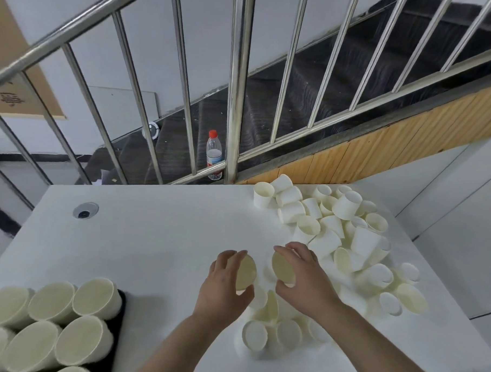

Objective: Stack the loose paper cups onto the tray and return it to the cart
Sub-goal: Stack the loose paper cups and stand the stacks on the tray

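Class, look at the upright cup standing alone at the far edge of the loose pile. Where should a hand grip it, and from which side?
Grip the upright cup round its side wall, just below the rim. Come from its left, over bare table: its mouth faces up and its wall is exposed there, while the pile crowds its right side. Both the left hand and the right hand already hold cups, so probably free one first.

The single head view looked forward and steeply down from close above the white table point(156, 232), facing a steel railing point(234, 88) at twelve o'clock, stairs beyond it.
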